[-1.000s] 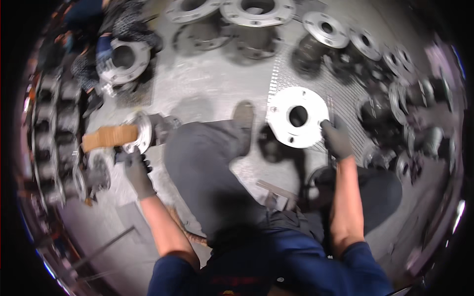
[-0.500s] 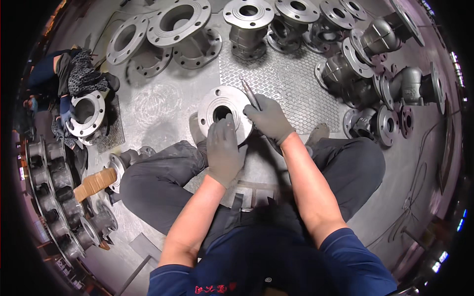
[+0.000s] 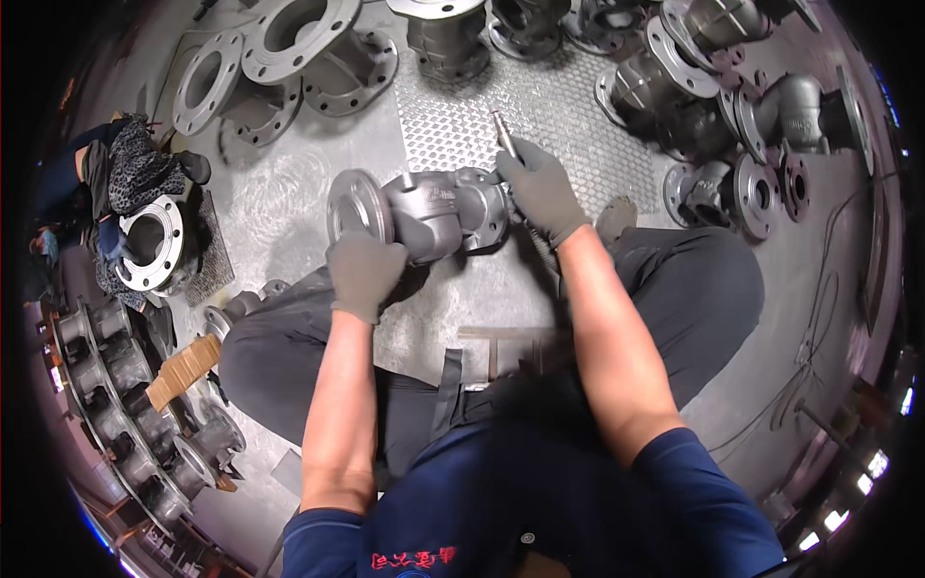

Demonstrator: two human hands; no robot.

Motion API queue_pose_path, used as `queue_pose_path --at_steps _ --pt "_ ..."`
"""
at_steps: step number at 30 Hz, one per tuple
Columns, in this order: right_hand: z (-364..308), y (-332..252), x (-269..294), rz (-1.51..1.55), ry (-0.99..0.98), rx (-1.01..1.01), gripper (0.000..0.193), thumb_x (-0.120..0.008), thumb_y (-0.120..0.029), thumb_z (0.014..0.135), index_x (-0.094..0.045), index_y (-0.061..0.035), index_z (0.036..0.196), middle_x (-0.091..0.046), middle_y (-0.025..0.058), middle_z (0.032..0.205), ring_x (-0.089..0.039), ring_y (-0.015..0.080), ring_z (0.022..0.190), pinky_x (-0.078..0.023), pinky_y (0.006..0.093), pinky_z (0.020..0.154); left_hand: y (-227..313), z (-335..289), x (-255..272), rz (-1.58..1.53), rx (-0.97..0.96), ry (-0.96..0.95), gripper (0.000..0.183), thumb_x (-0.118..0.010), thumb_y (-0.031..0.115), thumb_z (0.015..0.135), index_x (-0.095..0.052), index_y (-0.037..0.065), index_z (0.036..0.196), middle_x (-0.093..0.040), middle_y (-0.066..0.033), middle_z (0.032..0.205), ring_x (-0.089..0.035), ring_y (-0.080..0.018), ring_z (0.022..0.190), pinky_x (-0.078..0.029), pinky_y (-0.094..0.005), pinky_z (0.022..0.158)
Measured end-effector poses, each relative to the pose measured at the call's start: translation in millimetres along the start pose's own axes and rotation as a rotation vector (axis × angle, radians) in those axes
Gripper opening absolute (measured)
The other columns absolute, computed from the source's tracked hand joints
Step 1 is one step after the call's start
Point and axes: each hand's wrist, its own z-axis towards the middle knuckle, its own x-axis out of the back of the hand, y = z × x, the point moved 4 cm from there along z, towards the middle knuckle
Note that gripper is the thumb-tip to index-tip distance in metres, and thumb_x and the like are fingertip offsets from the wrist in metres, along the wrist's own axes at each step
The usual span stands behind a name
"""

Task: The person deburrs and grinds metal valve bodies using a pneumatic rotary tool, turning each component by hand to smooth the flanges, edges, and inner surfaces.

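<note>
A grey cast-metal valve body (image 3: 429, 217) lies on its side between my knees, a round flange at each end. My gloved left hand (image 3: 366, 275) is closed on the lower rim of its left flange (image 3: 358, 207); some fingers are hidden behind it. In my gloved right hand (image 3: 544, 193) is a slim pen-shaped metal tool (image 3: 502, 132), its tip pointing up and away from me. That hand is close beside the right flange (image 3: 489, 214); whether they touch I cannot tell. A dark ribbed hose shows just below the right hand.
Several flanged castings stand at the far left (image 3: 299, 43) and far right (image 3: 665, 91). A patterned metal plate (image 3: 453, 120) lies ahead. At left, another person's gloved hand (image 3: 111, 239) touches a flanged casting (image 3: 154, 246). Stacked castings (image 3: 116, 385) and a brown wrapped piece (image 3: 183, 371) are nearer left.
The valve body has tipped from upright, flange facing up, onto its side. My left hand has moved from the flange's opening leftward to its rim. The right hand still holds the tool.
</note>
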Motion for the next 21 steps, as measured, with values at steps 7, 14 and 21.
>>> queue_pose_path --at_steps 7,14,21 --pt "-37 51 -3 0.106 -0.272 -0.178 0.059 -0.064 -0.025 0.107 -0.061 -0.002 0.161 -0.081 0.0178 0.115 -0.076 0.0179 0.087 -0.062 0.0359 0.082 -27 -30 0 -0.196 0.129 0.042 0.072 -0.078 0.017 0.078 -0.052 -0.008 0.141 -0.078 -0.0348 0.109 -0.078 -0.0516 0.104 -0.06 -0.0555 0.092" --pt "-34 72 2 -0.124 -0.257 -0.241 0.058 -0.061 -0.012 0.104 -0.06 -0.005 0.162 -0.078 0.0098 0.099 -0.073 0.014 0.073 -0.062 0.0337 0.069 -12 -18 0 -0.163 0.178 0.027 0.105 -0.075 0.026 0.08 -0.033 -0.015 0.166 -0.078 -0.0368 0.112 -0.078 -0.0529 0.107 -0.061 -0.0545 0.094" --pt "-15 85 4 -0.265 -0.208 -0.034 0.062 -0.06 -0.01 0.099 -0.061 -0.0041 0.161 -0.081 0.0174 0.102 -0.077 0.019 0.081 -0.062 0.0362 0.081 -9 -26 -4 -0.192 0.121 0.109 0.103 -0.083 0.029 0.086 -0.036 -0.008 0.169 -0.079 -0.0319 0.119 -0.079 -0.0428 0.113 -0.06 -0.0471 0.097"
